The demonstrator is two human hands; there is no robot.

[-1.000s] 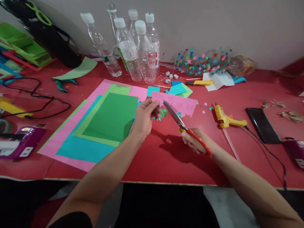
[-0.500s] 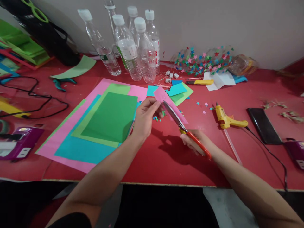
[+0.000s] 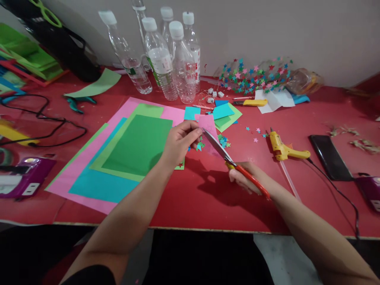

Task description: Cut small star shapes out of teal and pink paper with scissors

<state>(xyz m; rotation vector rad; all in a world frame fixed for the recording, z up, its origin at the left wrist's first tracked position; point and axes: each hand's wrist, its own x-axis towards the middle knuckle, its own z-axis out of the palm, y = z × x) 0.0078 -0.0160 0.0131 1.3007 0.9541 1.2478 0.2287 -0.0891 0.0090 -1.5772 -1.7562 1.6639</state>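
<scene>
Pinching pink paper (image 3: 209, 122) in its fingers (image 3: 193, 135), the left hand (image 3: 179, 141) sits beside scissors (image 3: 227, 158) clasped in the right hand (image 3: 255, 172).

I see bottles (image 3: 162, 65) at the upper left of centre, a phone (image 3: 330, 157) lying toward the right edge, and pliers (image 3: 73, 105) at upper left.

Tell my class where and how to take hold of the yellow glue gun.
By the handle, I'd judge, coming from the right. The yellow glue gun lies on its side with the handle jutting right, while the nozzle points toward the wall, so this grip should stay clear of it.
</scene>
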